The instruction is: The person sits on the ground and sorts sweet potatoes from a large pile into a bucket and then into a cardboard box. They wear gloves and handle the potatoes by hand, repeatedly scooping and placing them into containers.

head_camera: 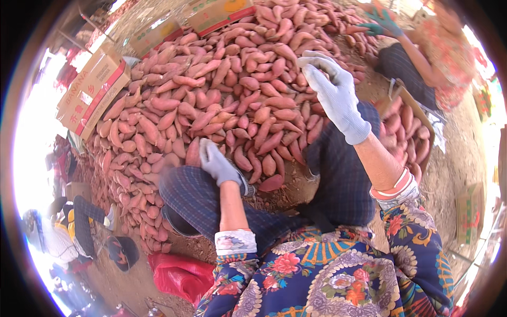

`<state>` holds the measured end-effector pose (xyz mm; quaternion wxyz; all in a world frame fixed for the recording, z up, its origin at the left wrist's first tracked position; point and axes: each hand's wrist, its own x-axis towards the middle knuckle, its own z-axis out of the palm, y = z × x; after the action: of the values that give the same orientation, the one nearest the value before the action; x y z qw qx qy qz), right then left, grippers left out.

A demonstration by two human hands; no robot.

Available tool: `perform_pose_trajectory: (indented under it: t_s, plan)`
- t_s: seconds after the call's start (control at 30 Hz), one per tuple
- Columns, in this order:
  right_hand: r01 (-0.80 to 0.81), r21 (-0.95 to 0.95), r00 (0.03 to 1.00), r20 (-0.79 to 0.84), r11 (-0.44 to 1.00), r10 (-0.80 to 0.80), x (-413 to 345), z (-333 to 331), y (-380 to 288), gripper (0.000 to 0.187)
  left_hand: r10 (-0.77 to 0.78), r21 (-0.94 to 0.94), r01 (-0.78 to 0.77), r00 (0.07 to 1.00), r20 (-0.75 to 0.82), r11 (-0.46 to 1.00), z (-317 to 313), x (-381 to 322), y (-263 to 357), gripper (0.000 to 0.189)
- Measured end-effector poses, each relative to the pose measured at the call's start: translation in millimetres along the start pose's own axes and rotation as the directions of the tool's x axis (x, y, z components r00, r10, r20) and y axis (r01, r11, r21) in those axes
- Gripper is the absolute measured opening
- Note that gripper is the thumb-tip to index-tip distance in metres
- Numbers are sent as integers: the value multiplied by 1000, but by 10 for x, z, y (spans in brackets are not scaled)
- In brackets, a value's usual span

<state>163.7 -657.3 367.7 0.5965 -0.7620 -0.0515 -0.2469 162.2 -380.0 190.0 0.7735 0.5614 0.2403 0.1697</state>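
Observation:
A large heap of pinkish-red sweet potatoes (237, 99) spreads in front of my bent legs. My left hand (218, 162), in a pale grey-white knit glove, is low by my left knee, its fingers closed against the side of a sweet potato (193, 152). Raised above the heap's right side is my gloved right hand (330, 85). Its fingers curve with a gap to the thumb, and nothing shows between them. Beyond my right knee, a cardboard box (414, 104) holds several larger sweet potatoes (408, 128).
Cardboard cartons (95, 91) border the heap at far left and top. A co-worker's gloved hands (382, 23) are at upper right. Another person (59, 237) sits at left near a dark bucket (123, 253). Another bucket (180, 224) is beside my left leg, near a red sack (182, 275).

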Motion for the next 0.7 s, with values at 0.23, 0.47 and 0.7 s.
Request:
perform_pose_trajectory:
  t_s: [0.23,0.47,0.7]
  plan:
    - [-210,-39,957,194,977,214,821,474,659,29,-77,339,40,992,97,940,523,348,-977,45]
    - [-506,13,824,303,862,479,901,422,785,33,127,919,-351,935,332,181,649,1420,-1674,49]
    - [-489,-143,789,348,860,506,867,461,685,30,45,901,-385,915,401,-198,95,2687,-1448,61]
